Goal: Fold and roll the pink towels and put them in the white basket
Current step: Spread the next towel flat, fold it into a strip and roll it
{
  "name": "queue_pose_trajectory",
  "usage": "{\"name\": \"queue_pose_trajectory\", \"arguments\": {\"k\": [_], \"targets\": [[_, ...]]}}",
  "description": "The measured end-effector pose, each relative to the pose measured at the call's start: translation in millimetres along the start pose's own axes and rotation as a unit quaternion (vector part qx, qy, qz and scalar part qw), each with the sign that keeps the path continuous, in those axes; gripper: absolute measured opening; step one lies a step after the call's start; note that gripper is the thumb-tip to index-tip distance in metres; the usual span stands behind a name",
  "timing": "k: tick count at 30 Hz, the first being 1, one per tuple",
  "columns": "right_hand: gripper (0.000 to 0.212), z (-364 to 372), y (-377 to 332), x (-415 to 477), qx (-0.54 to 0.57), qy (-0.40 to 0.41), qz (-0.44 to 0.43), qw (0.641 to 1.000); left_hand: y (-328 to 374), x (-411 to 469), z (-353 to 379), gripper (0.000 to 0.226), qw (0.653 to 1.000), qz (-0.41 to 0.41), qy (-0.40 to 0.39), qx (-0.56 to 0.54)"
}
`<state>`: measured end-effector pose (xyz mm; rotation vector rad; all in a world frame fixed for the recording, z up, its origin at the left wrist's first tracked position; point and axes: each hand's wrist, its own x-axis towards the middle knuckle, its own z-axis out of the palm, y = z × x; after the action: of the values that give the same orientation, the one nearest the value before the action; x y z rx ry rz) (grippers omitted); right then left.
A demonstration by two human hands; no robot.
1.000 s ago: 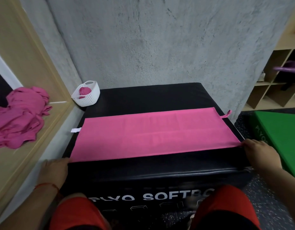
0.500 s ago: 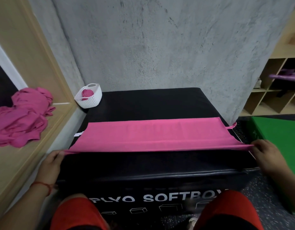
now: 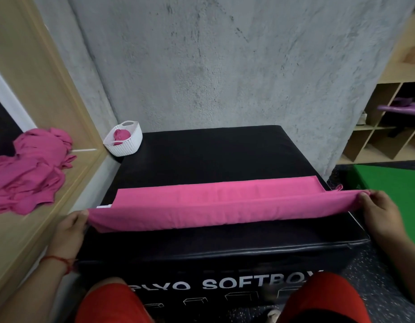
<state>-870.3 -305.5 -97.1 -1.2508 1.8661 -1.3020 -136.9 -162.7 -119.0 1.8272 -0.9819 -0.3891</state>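
At the near edge of the black soft box (image 3: 213,157), the left hand (image 3: 70,231) and right hand (image 3: 381,217) each pinch a near corner of the pink towel (image 3: 225,201), lifting that edge while its far half lies flat. Far left stands the white basket (image 3: 129,145), holding a rolled towel (image 3: 121,135). A pile of pink towels (image 3: 31,176) lies on the left ledge.

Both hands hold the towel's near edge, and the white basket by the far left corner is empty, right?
Not empty: the head view shows a rolled pink towel inside the white basket. The left hand and right hand do hold the spread towel.
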Motion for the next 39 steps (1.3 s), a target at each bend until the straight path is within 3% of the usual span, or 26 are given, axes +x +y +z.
{"name": "queue_pose_trajectory", "arguments": {"k": [13,16,22,27,32,39], "targets": [[0.011,24,15,25,-0.029,0.020,0.016,0.999,-46,21,-2,0.023,0.993,-0.018,-0.119,0.013],[0.014,24,15,21,-0.047,0.014,0.010,0.999,-47,19,-1,0.018,0.993,-0.037,-0.107,-0.018],[0.017,25,20,22,-0.050,0.025,0.014,0.998,-31,17,19,0.021,0.974,-0.121,-0.016,-0.190],[0.017,33,14,37,-0.061,0.043,0.002,0.997,-21,39,32,0.020,0.985,-0.127,0.056,-0.107],[0.017,49,2,55,-0.094,0.050,-0.012,0.994,21,48,49,0.025,0.997,-0.049,0.058,0.006],[0.021,82,-9,89,-0.185,0.039,-0.029,0.982,20,89,69,0.027,0.980,0.003,0.110,0.164]]}}
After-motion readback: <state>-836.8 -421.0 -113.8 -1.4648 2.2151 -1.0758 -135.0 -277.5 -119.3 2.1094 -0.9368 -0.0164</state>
